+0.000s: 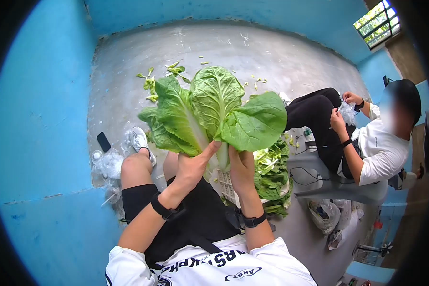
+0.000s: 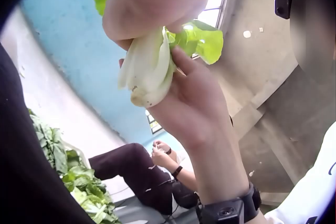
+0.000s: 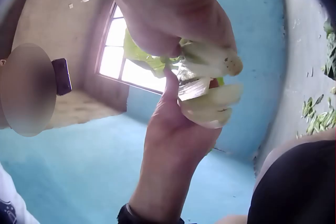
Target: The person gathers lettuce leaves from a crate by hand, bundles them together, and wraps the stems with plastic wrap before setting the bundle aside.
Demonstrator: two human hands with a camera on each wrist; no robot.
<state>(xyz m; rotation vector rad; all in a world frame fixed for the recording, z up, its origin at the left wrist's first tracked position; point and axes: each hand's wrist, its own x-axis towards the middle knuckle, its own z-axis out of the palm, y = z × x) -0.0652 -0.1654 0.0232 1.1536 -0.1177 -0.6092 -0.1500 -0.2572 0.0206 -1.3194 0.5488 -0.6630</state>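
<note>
Head view: the head of greens (image 1: pixel 214 112) stands upright at the centre, above the person's lap, with its leaves fanned toward 12 o'clock. The left hand (image 1: pixel 191 168) and right hand (image 1: pixel 241 168) meet at its pale base, at 6 o'clock of the leaves. Each grip is closed round the stalks, and the left thumb lies up along them. Holding it so low likely leaves the leaves free to spread and be looked over. A crate (image 1: pixel 228 185) with a heap of leaves (image 1: pixel 271 176) sits at 4 o'clock of the hands. Leaf scraps (image 1: pixel 150 83) lie on the floor (image 1: pixel 271 52) at 11 o'clock, a phone (image 1: pixel 103 141) at 9 o'clock. A second person (image 1: pixel 376 143) sits at 3 o'clock.

Left wrist view: the left hand (image 2: pixel 157 3) clasps the stalks (image 2: pixel 149 71) from 12 o'clock. The right hand (image 2: pixel 197 103) wraps them from 4 o'clock, the cut end pointing to 6 o'clock.

Right wrist view: the right hand (image 3: pixel 173 14) holds from 12 o'clock. The left hand (image 3: pixel 176 129) rises from 6 o'clock, one digit pressed against the white stalks (image 3: pixel 210 100), which splay slightly.
</note>
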